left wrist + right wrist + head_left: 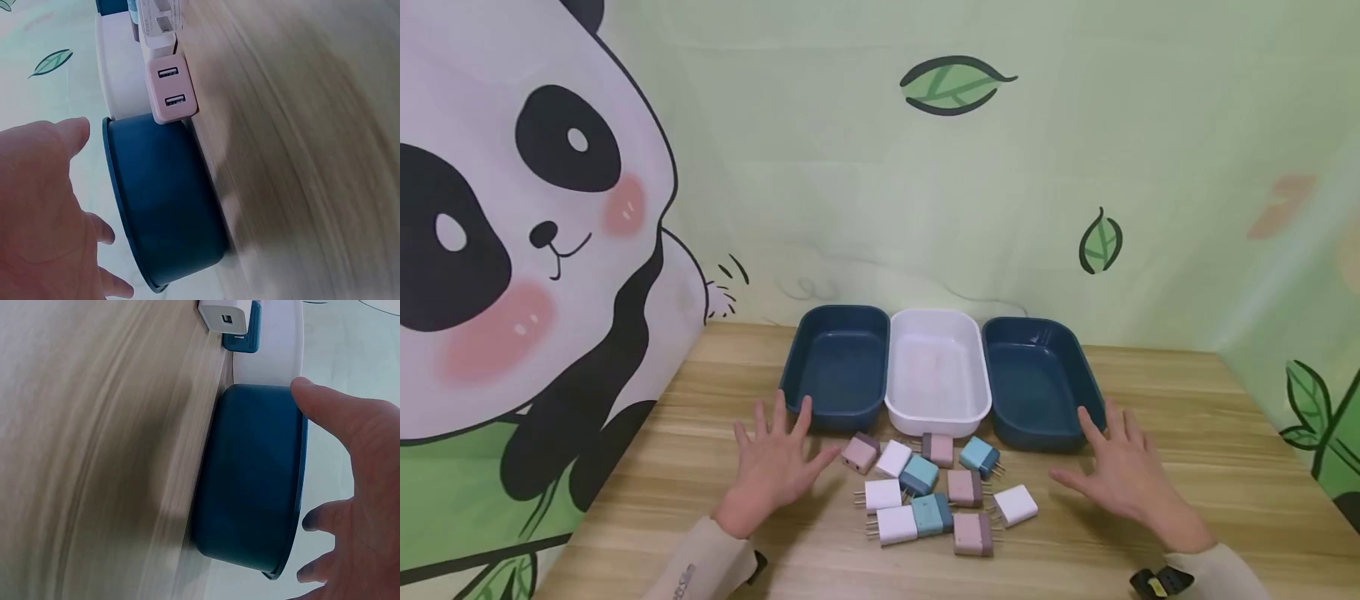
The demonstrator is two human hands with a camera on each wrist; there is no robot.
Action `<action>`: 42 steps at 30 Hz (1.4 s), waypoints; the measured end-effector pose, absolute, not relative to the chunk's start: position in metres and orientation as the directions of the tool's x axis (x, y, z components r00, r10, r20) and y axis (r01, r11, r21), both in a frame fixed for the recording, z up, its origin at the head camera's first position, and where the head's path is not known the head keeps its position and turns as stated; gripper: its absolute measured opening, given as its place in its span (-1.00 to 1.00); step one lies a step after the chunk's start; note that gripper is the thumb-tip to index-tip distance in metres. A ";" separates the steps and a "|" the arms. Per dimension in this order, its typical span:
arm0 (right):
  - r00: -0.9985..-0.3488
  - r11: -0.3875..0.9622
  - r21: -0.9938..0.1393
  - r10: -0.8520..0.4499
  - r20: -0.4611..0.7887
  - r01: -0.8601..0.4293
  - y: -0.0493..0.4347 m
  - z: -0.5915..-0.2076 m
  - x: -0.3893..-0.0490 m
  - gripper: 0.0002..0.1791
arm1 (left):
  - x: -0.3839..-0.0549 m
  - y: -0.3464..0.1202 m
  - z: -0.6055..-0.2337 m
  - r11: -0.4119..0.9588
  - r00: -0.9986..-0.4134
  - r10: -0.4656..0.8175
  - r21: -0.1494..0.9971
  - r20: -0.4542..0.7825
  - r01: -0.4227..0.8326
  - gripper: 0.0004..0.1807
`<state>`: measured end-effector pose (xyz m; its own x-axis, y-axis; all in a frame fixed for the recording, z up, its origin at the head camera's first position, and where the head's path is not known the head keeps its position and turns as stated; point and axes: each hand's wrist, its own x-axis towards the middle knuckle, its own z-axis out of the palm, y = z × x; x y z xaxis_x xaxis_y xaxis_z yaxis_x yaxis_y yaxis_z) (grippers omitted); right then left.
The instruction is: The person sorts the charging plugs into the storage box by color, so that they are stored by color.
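Note:
My left hand (772, 465) is spread with straight fingers, left of a loose group of plug chargers and in front of the left dark blue tray (842, 417). Nearest its thumb lies a pink charger (859, 454), whose two USB ports show in the left wrist view. On the other side my right hand (1126, 475), also spread and holding nothing, is in front of the right dark blue tray (1037, 437). A white charger (1017, 506) lies closest to it. Several pink and white chargers and three blue ones, such as a blue charger (932, 514), lie between the hands.
A white tray (936, 425) stands between the two dark blue trays, side by side along the back of the wooden table (1240, 467). Behind them rises a green wall cloth (820, 167) printed with leaves and a panda.

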<state>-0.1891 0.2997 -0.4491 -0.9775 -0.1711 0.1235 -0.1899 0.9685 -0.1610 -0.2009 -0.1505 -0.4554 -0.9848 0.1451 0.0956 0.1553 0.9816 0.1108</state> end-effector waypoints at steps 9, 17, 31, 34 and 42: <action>-0.964 0.953 -0.181 -0.213 0.162 -0.241 0.295 -0.446 -0.192 0.10 | -0.208 -0.159 -0.454 0.971 -0.972 0.150 0.160 0.180 0.180 -0.01; -0.930 0.904 -0.269 -0.267 0.253 -0.333 0.290 -0.441 -0.193 -0.19 | -0.237 -0.173 -0.457 0.944 -0.954 0.159 0.245 0.255 0.223 0.09; -0.864 0.800 -0.349 -0.386 0.323 -0.488 0.282 -0.450 -0.193 -0.51 | -0.267 -0.186 -0.467 0.915 -0.983 0.172 0.359 0.067 0.185 0.21; -0.840 0.770 -0.349 -0.437 0.322 -0.534 0.279 -0.452 -0.193 -0.55 | -0.271 -0.186 -0.470 0.900 -0.985 0.166 0.403 0.037 0.167 0.22; -0.823 0.725 -0.421 -0.558 0.104 -0.545 0.275 -0.452 -0.191 -0.53 | -0.276 -0.185 -0.471 0.862 -0.986 0.167 0.488 -0.014 0.138 0.21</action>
